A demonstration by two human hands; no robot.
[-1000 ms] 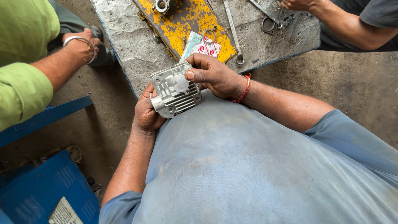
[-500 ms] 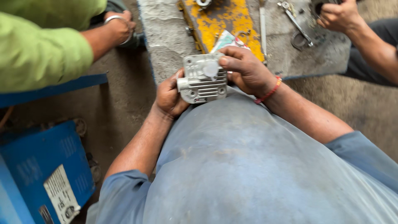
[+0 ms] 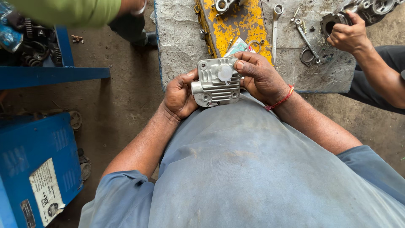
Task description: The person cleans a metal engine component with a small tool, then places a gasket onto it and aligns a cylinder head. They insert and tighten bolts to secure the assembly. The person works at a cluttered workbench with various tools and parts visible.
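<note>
Grey metal casting (image 3: pixel 216 82) gripped by left hand (image 3: pixel 179 95), right hand (image 3: pixel 261 78); wrench (image 3: pixel 275 27) on stone slab (image 3: pixel 177 38) beyond.

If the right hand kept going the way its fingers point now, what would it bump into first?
The right hand points leftward across the finned grey metal cover it already grips, thumb on the pale round disc. Beyond the cover, the first thing in line is probably the left hand holding the other side.
</note>
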